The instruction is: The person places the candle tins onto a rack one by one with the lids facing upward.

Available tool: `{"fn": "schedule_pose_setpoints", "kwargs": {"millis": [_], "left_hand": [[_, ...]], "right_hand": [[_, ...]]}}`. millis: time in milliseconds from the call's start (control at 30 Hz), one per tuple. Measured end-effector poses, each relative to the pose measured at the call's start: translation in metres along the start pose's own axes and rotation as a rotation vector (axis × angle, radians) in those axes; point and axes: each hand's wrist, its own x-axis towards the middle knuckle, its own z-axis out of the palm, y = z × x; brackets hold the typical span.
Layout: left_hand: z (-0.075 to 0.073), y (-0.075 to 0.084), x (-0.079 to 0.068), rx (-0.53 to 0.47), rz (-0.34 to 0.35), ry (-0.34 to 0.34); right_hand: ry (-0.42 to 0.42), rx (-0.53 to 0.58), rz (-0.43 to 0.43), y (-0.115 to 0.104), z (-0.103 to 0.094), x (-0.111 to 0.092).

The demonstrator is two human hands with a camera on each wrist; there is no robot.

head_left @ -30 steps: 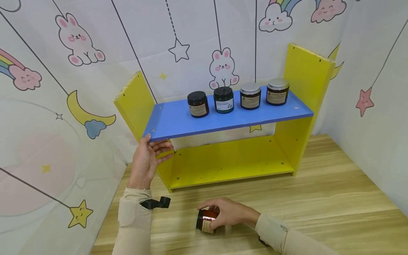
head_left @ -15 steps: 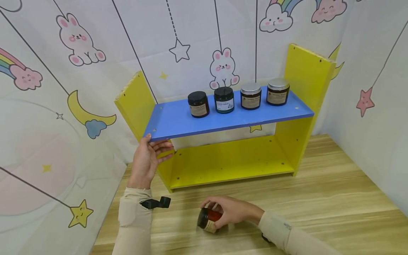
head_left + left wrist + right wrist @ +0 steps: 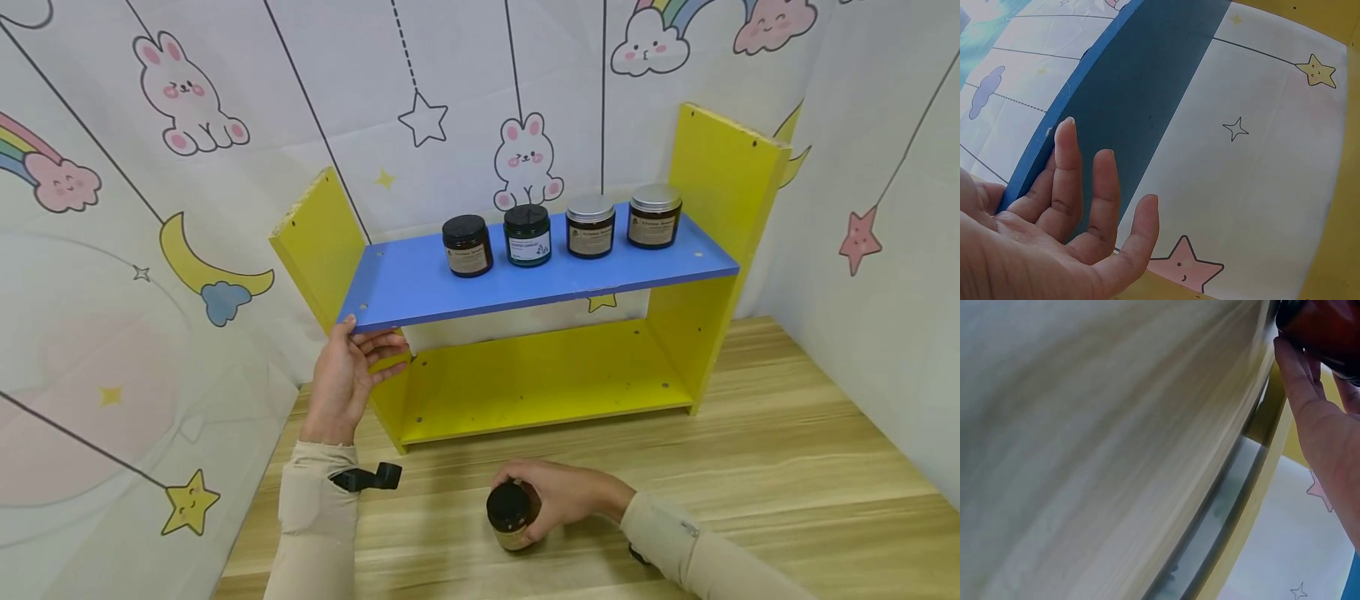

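At the shelf's left front corner, my left hand pinches the blue shelf board, thumb on top and fingers underneath. The left wrist view shows three fingers spread loosely below the board. Low over the wooden table, my right hand grips an amber candle jar with a black lid and a tan label. The jar stands nearly upright, lid up and tipped slightly. In the right wrist view, only part of the jar shows, at the top right corner.
Several lidded candle jars stand in a row on the blue board: a brown one with a black lid at left, silver-lidded ones at right. Yellow side panels and a yellow bottom board frame the shelf. Patterned white cloth hangs behind.
My right hand has turned the candle jar from lying on its side to nearly upright, shifting it slightly right. The left hand and the jars on the shelf have not moved.
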Motion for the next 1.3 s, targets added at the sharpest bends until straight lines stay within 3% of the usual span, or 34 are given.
{"fn": "schedule_pose_setpoints", "kwargs": {"millis": [167, 367, 933, 1300], "left_hand": [[0.001, 0.001, 0.0, 0.006, -0.001, 0.006], [0.001, 0.0, 0.0, 0.009, -0.004, 0.006], [0.0, 0.001, 0.001, -0.013, -0.013, 0.008], [0.0, 0.001, 0.001, -0.011, -0.01, 0.003]], "right_hand": [[-0.01, -0.032, -0.018, 0.001, -0.001, -0.004], [0.001, 0.111, 0.017, 0.0, 0.0, -0.012], [0.251, 0.274, 0.164, -0.016, 0.021, -0.018], [0.212, 0.357, 0.105, -0.017, 0.023, -0.02]]}}
